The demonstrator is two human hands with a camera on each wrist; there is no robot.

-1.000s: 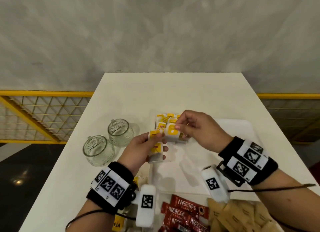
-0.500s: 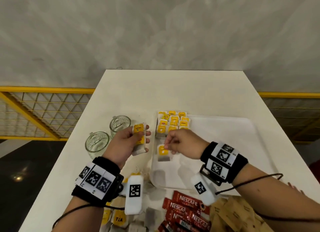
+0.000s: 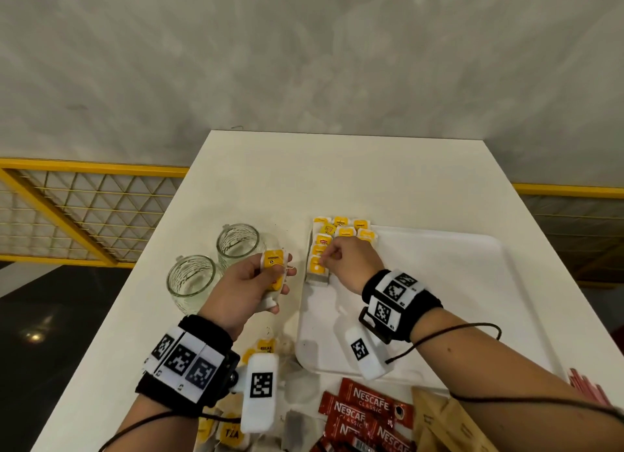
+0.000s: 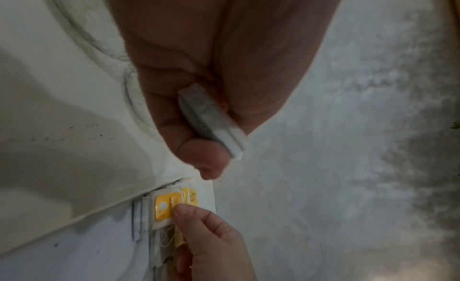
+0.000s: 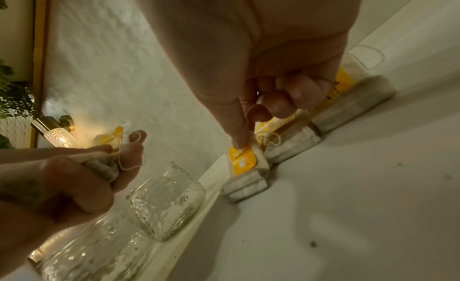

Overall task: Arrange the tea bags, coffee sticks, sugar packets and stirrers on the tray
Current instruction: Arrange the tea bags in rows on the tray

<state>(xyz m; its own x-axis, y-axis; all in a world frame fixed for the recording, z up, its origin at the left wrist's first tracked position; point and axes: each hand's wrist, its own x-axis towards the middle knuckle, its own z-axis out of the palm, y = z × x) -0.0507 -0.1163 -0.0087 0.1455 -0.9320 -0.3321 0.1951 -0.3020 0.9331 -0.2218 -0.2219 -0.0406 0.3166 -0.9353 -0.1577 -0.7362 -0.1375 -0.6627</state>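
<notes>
At the far left corner of the white rectangular plastic tray [image 3: 472, 282], yellow-tagged white paper tea bags [image 3: 341, 232] lie in overlapping rows. The right hand [image 3: 347, 265] reaches down to the nearest tea bag of the left row [image 3: 315, 271], its forefinger and thumb pinching the bag's yellow tag while the other fingers curl under, as the right wrist view shows. The left hand [image 3: 250, 282] hovers over the white table [image 3: 337, 174] just left of the tray, its fingers closed round a small stack of yellow-tagged tea bags [image 3: 274, 272] held upright. The two hands are near each other but apart. Two clear ribbed glass jars [image 3: 216, 265] stand on the table beside the left hand. Along the near table edge lie loose tea bags [image 3: 263, 347], red coffee sticks [image 3: 364, 414] and brown paper sugar packets [image 3: 445, 421]; red stirrers [image 3: 587, 387] show at the right.
</notes>
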